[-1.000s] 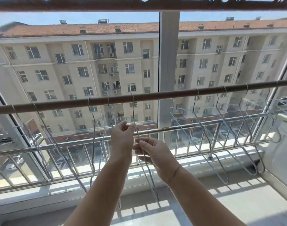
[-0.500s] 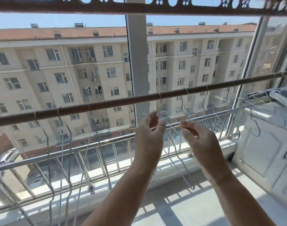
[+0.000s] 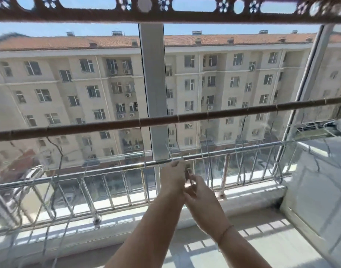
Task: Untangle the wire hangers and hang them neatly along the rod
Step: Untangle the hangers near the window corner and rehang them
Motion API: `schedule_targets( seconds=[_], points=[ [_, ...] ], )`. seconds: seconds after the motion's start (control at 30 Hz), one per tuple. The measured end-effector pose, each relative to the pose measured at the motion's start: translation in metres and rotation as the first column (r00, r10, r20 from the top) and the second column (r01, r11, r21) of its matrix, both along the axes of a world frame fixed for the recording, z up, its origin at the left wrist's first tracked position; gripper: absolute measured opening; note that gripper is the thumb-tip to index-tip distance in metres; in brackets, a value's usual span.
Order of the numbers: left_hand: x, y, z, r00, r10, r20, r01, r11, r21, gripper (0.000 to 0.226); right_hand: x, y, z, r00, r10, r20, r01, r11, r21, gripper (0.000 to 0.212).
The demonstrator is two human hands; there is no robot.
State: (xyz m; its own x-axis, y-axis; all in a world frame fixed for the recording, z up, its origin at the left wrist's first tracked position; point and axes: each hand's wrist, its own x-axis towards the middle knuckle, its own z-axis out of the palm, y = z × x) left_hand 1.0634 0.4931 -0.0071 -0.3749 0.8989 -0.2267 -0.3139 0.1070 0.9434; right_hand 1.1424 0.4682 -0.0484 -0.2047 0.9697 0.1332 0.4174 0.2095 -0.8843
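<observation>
Two hands meet at the centre of your view, below the rod [image 3: 165, 119] and level with the top bar of the steel railing [image 3: 115, 170]. Your left hand [image 3: 173, 177] is raised with its fingertips drawn together near the railing bar; your right hand [image 3: 201, 200] sits just below and to the right of it, fingers curled inward, the two hands touching or nearly so. Between the fingertips you can make out a short dark length of wire, apparently part of a wire hanger [image 3: 188, 174], pinched there; motion blur prevents telling which hand carries the grip, or whether both do. A thin band [image 3: 224, 232] circles your right wrist.

The brown rod runs across the whole frame, rising toward the right. Several hanger hooks are looped over it, spaced apart: one near the left [image 3: 47, 130], others around the middle and right [image 3: 208, 113]. Their thin frames hang down in front of the window glass and railing, pale and hard to trace. The hanger at the left [image 3: 58, 151] shows a kinked dark neck below its hook.

At the right stands a white cabinet [image 3: 320, 180], with more pale wire [image 3: 312, 127] lying on its top. An apartment block [image 3: 88, 84] fills the view beyond the glass.
</observation>
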Motion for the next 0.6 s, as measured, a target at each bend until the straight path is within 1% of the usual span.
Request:
schedule_targets(
  seconds=[0.07, 0.1, 0.2, 0.3, 0.4, 0.5, 0.6],
  points=[
    [0.003, 0.003, 0.002, 0.999, 0.043, 0.013, -0.043, 0.999, 0.020, 0.019, 0.004, 0.001, 0.000, 1.000, 0.001, -0.017, 0.000, 0.998, 0.057, 0.027],
    [0.003, 0.006, 0.003, 0.998, 0.062, 0.008, -0.062, 0.997, 0.035, 0.020, 0.006, 0.001, 0.002, 0.999, 0.001, -0.050, 0.002, 0.997, 0.073, 0.025],
    [0.002, 0.016, 0.009, 0.996, 0.090, 0.003, -0.090, 0.994, 0.063, 0.018, 0.007, 0.005, 0.011, 0.984, 0.046, -0.175, -0.032, 0.996, 0.086, 0.021],
    [-0.002, 0.030, 0.016, 0.993, 0.116, 0.017, -0.117, 0.991, 0.069, 0.014, 0.001, 0.020, 0.021, 0.969, 0.071, -0.235, -0.053, 0.995, 0.083, 0.021],
    [-0.005, 0.042, 0.020, 0.990, 0.132, 0.047, -0.135, 0.989, 0.064, 0.019, -0.004, 0.034, 0.024, 0.961, 0.081, -0.264, -0.073, 0.997, 0.041, 0.020],
    [-0.005, 0.046, 0.010, 0.987, 0.152, 0.045, -0.153, 0.988, 0.005, 0.028, -0.006, 0.039, 0.013, 0.951, 0.087, -0.297, -0.100, 0.995, -0.029, 0.018],
    [-0.004, 0.036, -0.012, 0.989, 0.143, 0.024, -0.141, 0.988, -0.059, 0.027, -0.001, 0.042, -0.006, 0.950, 0.060, -0.307, -0.088, 0.993, -0.079, 0.017]
  ],
)
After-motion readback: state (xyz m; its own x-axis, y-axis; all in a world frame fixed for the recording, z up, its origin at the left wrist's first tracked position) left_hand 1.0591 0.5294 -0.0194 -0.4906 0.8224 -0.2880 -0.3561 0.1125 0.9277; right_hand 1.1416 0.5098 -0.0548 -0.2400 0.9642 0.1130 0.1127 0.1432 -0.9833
